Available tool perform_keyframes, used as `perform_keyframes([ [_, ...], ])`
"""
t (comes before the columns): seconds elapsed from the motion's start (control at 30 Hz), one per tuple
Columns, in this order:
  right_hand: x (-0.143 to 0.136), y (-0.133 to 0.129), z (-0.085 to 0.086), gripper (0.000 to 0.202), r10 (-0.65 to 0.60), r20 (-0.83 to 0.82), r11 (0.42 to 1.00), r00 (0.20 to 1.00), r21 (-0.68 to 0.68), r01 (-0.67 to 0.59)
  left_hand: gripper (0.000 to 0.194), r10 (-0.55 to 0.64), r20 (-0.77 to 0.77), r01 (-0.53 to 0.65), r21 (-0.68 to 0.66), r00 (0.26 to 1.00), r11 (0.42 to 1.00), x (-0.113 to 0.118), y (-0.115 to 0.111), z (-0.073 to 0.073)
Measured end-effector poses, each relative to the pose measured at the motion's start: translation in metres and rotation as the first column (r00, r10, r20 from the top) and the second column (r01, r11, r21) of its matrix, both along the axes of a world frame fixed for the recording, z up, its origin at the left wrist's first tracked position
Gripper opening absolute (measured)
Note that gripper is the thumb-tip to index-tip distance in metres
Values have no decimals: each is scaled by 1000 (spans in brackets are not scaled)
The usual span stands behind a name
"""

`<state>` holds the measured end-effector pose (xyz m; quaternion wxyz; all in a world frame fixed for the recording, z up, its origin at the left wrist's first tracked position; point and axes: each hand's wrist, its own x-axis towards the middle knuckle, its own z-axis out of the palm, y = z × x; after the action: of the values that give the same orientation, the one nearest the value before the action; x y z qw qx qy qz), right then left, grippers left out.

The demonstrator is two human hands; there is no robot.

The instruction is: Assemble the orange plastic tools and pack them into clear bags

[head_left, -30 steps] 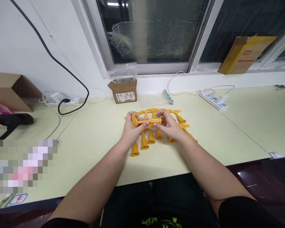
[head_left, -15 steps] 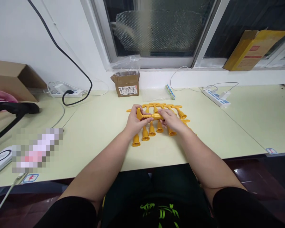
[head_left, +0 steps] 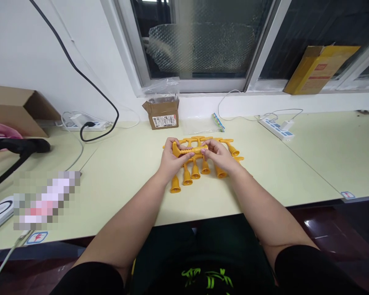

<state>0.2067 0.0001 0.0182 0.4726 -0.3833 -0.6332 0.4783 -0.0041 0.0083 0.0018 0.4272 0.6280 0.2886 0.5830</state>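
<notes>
Over the table, my left hand (head_left: 168, 159) is closed around the T-shaped handle of a yellow plastic T-handled piece (head_left: 186, 151), which lies sideways with its ribbed shaft showing. My right hand (head_left: 220, 155) has its thumb and fingers closed on the wider, fluted end of the same piece. Beneath and around both hands are several similar yellow T-handled pieces (head_left: 196, 173) with flared, bell-like ends, some partly covered by my hands. One near the right of the group (head_left: 233, 150) has its bell pointing toward me.
Behind the yellow pieces stand an open cardboard box (head_left: 162, 119) and a clear plastic bag with a coloured header (head_left: 217, 122). A power strip (head_left: 276, 128) with cables lies at the right, another (head_left: 86, 125) at the left. A yellow carton (head_left: 321, 71) leans against the window.
My right hand has shifted its grip on the wide end, and the thumb now shows across its front. The left hand keeps hold of the handle. The view has tilted slightly.
</notes>
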Motion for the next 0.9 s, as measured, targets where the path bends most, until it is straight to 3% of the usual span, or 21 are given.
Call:
perform_keyframes([
  [0.13,-4,1,-6,47,51,-8,961,999,-273,-51,57,-35,-56,37,26,998,999,-3,-3,-1],
  [0.23,-5,1,-8,52,52,-33,926,998,-373,-60,58,-64,-75,67,37,995,997,-6,-4,1],
  [0.37,0,3,-5,49,-1,-107,953,994,-301,-31,70,-76,111,89,-117,991,989,-16,9,6],
  [0.53,5,3,1,42,-84,-112,984,990,-168,65,70,99,353,30,-342,930,939,-50,34,12],
  [0.73,4,1,-1,29,-111,13,988,994,-107,111,50,116,319,44,-454,941,890,-97,47,19],
  [0.8,4,3,-4,28,-89,32,994,996,-62,91,41,225,263,-63,-510,938,858,-106,52,17],
  [0.9,5,5,-9,26,-78,71,997,994,-3,78,33,411,73,-295,-583,909,757,-113,58,11],
])
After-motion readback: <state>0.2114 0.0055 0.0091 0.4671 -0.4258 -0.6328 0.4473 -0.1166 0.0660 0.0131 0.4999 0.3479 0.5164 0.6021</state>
